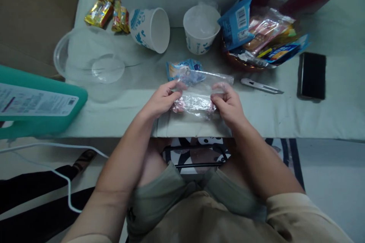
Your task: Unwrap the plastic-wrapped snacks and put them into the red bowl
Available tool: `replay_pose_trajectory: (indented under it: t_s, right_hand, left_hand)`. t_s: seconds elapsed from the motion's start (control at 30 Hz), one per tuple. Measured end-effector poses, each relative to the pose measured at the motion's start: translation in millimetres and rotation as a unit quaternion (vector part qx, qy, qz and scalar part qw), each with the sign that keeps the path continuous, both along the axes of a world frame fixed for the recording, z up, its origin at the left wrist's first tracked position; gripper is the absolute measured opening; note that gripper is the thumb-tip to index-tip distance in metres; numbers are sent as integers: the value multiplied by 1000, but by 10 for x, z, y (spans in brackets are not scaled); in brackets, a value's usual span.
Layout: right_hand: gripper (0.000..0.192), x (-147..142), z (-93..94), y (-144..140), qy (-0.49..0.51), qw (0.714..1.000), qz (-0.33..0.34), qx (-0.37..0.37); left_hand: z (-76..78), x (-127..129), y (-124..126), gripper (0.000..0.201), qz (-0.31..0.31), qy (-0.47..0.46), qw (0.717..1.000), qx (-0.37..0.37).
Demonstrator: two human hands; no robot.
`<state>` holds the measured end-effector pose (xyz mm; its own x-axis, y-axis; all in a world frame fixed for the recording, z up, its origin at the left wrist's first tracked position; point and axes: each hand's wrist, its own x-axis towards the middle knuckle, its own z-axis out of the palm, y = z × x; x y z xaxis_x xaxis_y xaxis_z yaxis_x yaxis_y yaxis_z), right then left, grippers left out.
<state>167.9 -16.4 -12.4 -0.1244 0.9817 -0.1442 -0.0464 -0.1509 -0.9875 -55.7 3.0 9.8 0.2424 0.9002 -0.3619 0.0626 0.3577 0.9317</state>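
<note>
Left hand point(161, 100) and right hand point(228, 104): fingers pinched on opposite ends of clear plastic bag point(196, 95) holding pinkish snack, at near edge of desk point(327, 121). Blue packet point(182, 70) just behind bag. Two paper cups point(151, 28), one tipped, farther back. Knife point(261, 86) right; phone point(313, 76) beyond.

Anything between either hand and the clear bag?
Nothing visible. The left hand and right hand both already pinch the clear plastic bag at its sides, near the table edge. The blue snack packet lies just behind it.
</note>
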Motion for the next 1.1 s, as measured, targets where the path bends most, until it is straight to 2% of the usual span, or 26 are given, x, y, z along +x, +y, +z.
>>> replay_pose_trajectory:
  t_s: [0.07, 0.17, 0.2, 0.27, 0.33, 0.4, 0.5, 0.53, 0.6, 0.67, 0.7, 0.73, 0.77, 0.8, 0.87, 0.97, 1.03, 1.1]
  right_hand:
    - [24, 27, 28, 8, 29, 999, -12, 9]
    - [13, 78, 61, 13, 44, 999, -5, 20]
    - [14, 98, 69, 10, 41, 999, 2, 28]
    - [28, 134, 76, -2, 25, 998, 19, 52]
    - [34, 152, 78, -21, -27, 997, 21, 70]
    - [26, 144, 78, -42, -79, 995, -2, 61]
    - [45, 101, 85, -68, -77, 997, -26, 12]
    - [43, 84, 89, -73, -69, 997, -21, -6]
    - [29, 52, 101, -78, -74, 997, -15, -27]
    - [20, 19, 116, -86, -83, 996, -35, -1]
    - [17, 1, 125, -95, -84, 995, -52, 30]
    - [14, -20, 133, -107, -83, 992, -67, 67]
    - [11, -44, 142, -123, -82, 989, -76, 101]
    - [10, -71, 150, -142, -80, 986, -77, 124]
    - [9, -130, 163, -179, -67, 987, -59, 130]
    - [13, -204, 182, -196, -5, 997, -20, 78]
    - [16, -227, 200, -166, 72, 997, 5, 32]
    - [19, -232, 223, -109, 162, 985, 50, -18]
  left_hand:
    - [4, -28, 16, 20, 8, -17, 1000, 7]
    - [5, -62, 66, 10, 28, -46, 998, 22]
    - [-1, -71, 84, 16, 18, -52, 998, 21]
    - [-26, -82, 110, 29, -16, -58, 998, 27]
    - [-64, -78, 113, 27, -28, -42, 997, 61]
    - [-102, -58, 99, 29, -15, -16, 994, 109]
    - [-119, -24, 65, 43, 20, 6, 987, 158]
    - [-106, -17, 49, 45, 44, 23, 983, 177]
    - [-51, -6, -4, 43, 138, 102, 956, 238]
    - [28, 20, -89, 28, 237, 206, 896, 314]
    - [65, 48, -139, 19, 262, 247, 866, 346]
    - [94, 88, -188, 12, 258, 271, 850, 371]
    - [111, 140, -232, 7, 231, 277, 849, 386]
    - [115, 201, -266, 10, 189, 273, 858, 392]
    - [86, 330, -294, 32, 100, 235, 890, 377]
    - [4, 455, -252, 51, -3, 101, 960, 260]
    - [-38, 456, -209, 52, -40, 11, 985, 166]
    - [-61, 398, -178, 51, -32, -25, 991, 125]
